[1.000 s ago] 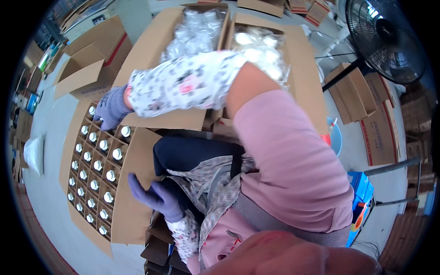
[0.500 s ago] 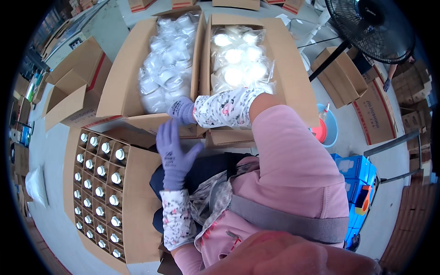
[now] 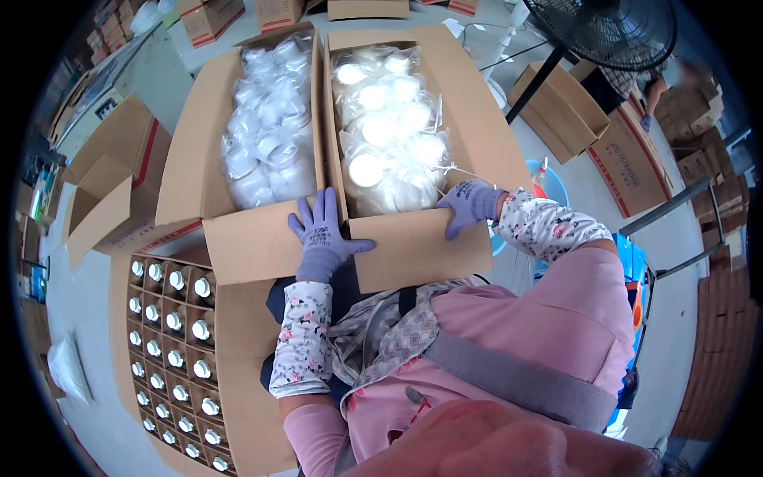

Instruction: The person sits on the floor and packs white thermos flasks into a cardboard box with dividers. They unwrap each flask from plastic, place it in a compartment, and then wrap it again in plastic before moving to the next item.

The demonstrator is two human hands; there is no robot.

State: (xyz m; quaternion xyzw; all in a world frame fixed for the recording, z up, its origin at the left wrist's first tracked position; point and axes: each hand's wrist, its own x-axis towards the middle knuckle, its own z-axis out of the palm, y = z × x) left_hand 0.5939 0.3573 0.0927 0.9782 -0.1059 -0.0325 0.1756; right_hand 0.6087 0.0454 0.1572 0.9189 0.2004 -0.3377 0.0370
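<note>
My left hand, in a lilac glove, lies with fingers spread at the near edge of two open cartons, on their cardboard flaps. My right hand, gloved alike, has its fingers bent over the near flap of the right carton. The left carton holds bagged translucent plastic pieces; the right one holds bagged round white pieces. To my lower left, a divided carton holds several bottles with pale caps in its cells.
An open box stands at left. A black fan, an empty carton, a blue bucket and a metal frame are at right. Another person is behind the fan.
My right hand has moved from above the bottle carton to the right carton's flap. My left hand has risen from near my lap to the carton flaps. The view has shifted.
</note>
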